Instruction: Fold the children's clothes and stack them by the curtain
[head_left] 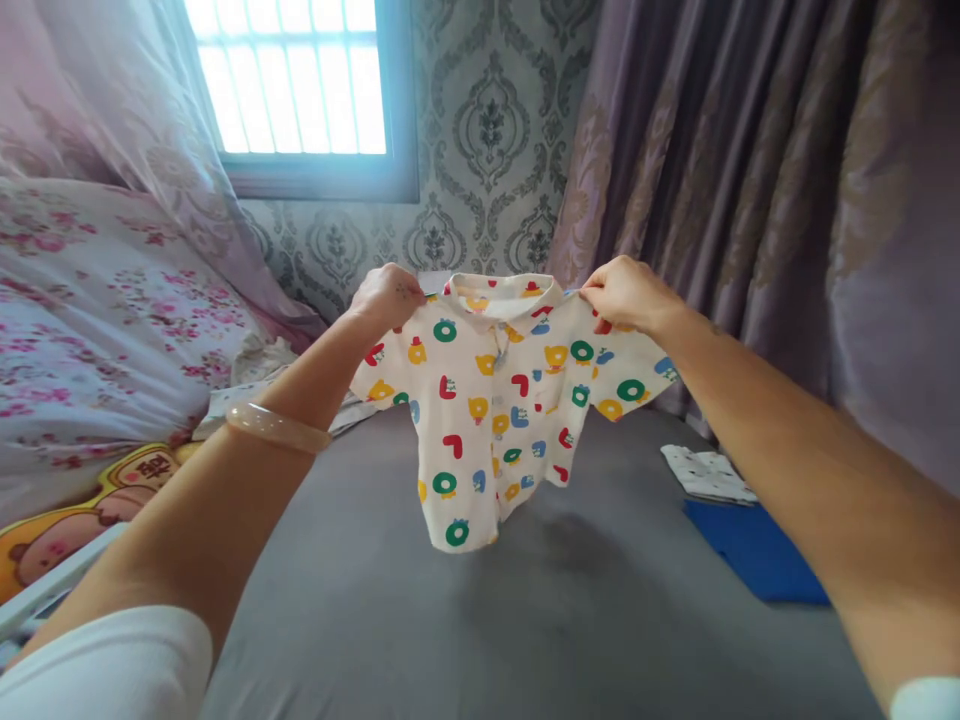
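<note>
Cream cotton, dotted with red, yellow, green and blue shapes: that is the small shirt [495, 400] I hold up in the air by its shoulders, collar on top and front towards me. My left grip [386, 295] is pinched shut on the shoulder seam just left of the collar, and my right grip [626, 292] is clamped the same way on the other shoulder, so the cloth is stretched between them. The short sleeves droop outwards under each grip. The shirt's body hangs free, and its hem stays clear of the bed [375, 600], above the middle of the grey sheet and nearer the far edge than the near one.

A pale bangle [277, 427] sits on my left forearm.

By the right edge of the bed lies a folded blue cloth [757, 550], and just beyond it, touching, a folded white patterned cloth [709, 472]. Along the left edge floral bedding [97, 330] is piled high, with a cartoon cushion [67, 520] at its foot near the near left corner. Past the far edge is a bright window [292, 80], and a heavy mauve curtain [750, 180] hangs along the right side.
</note>
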